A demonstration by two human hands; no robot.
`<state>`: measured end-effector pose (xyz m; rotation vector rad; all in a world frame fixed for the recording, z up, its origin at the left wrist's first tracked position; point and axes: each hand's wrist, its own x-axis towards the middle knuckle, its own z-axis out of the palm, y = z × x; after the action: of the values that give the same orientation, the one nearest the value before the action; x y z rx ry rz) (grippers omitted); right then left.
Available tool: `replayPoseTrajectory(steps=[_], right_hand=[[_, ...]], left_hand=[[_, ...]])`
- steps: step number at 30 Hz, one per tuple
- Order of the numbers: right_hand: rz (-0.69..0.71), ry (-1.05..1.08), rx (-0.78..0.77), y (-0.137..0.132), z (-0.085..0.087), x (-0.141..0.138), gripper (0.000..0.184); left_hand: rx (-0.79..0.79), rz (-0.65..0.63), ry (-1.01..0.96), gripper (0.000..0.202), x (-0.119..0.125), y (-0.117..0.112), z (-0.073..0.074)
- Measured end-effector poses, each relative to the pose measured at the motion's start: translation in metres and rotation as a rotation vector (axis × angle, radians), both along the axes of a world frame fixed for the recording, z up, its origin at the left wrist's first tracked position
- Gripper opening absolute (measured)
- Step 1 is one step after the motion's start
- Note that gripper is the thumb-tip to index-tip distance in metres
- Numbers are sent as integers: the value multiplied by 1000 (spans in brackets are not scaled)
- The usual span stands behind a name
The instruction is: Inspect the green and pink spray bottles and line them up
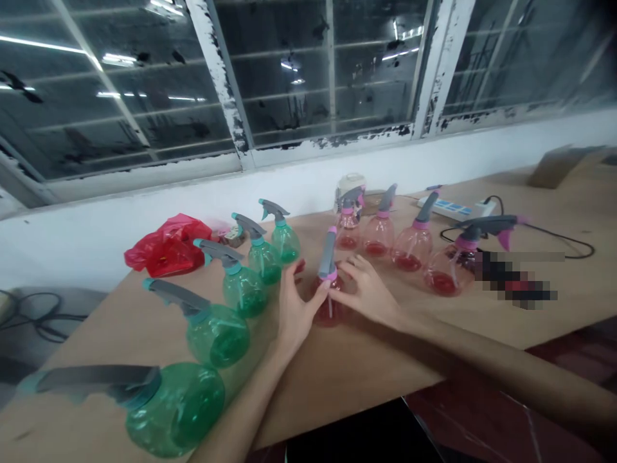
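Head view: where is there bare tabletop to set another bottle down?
Bare table along the near edge, between the green bottles and the right hand; also far right, near the cable. Crowded where it and the left hand touch the pink bottle.

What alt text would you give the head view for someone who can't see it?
Two bare hands, the left hand and right hand, cup a pink spray bottle on a tan table. Five green spray bottles line up to its left, four more pink ones to its right, and a red plastic bag lies behind the green row.
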<state>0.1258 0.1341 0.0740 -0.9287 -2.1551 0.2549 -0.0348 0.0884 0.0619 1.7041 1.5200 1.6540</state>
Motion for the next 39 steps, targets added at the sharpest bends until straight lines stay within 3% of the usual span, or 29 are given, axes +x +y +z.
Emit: replayPoseTrajectory(steps=[3, 6, 10, 15, 19, 21, 24, 27, 29, 31, 34, 36, 39], right_hand=[[39, 36, 2, -20, -8, 3, 38], [182, 93, -115, -32, -15, -1, 56], [269, 102, -182, -40, -23, -12, 76], [291, 52, -159, -38, -24, -17, 94], [330, -21, -179, -34, -22, 2, 99], [261, -32, -178, -34, -23, 24, 85], [11, 70, -184, -34, -31, 75, 35], [-467, 177, -79, -30, -46, 137, 40], [-753, 174, 77, -23, -56, 173, 56], [-837, 142, 97, -10, -63, 197, 79], [-844, 139, -58, 12, -67, 205, 98], [-817, 150, -164, 24, -67, 198, 97], [-771, 137, -234, 29, -65, 190, 80]], left_hand=[[-20, -145, -36, 59, 7, -10, 13], [-54, -201, -74, 64, 10, -16, 25], [-79, -212, -74, 49, 8, -14, 34], [-97, -149, -161, 38, 8, -12, 29], [-99, -99, -222, 38, 2, -12, 20], [-94, -74, -269, 40, -2, -9, 17], [-69, -58, -375, 37, -6, -4, 16], [-32, -85, -462, 28, -4, 0, 21], [-18, -98, -517, 24, -1, 2, 25], [-34, -95, -585, 23, 2, 4, 27], [-89, -81, -683, 24, 4, 6, 26], [-119, -85, -735, 24, 4, 7, 24], [-145, -89, -793, 26, 3, 8, 22]])
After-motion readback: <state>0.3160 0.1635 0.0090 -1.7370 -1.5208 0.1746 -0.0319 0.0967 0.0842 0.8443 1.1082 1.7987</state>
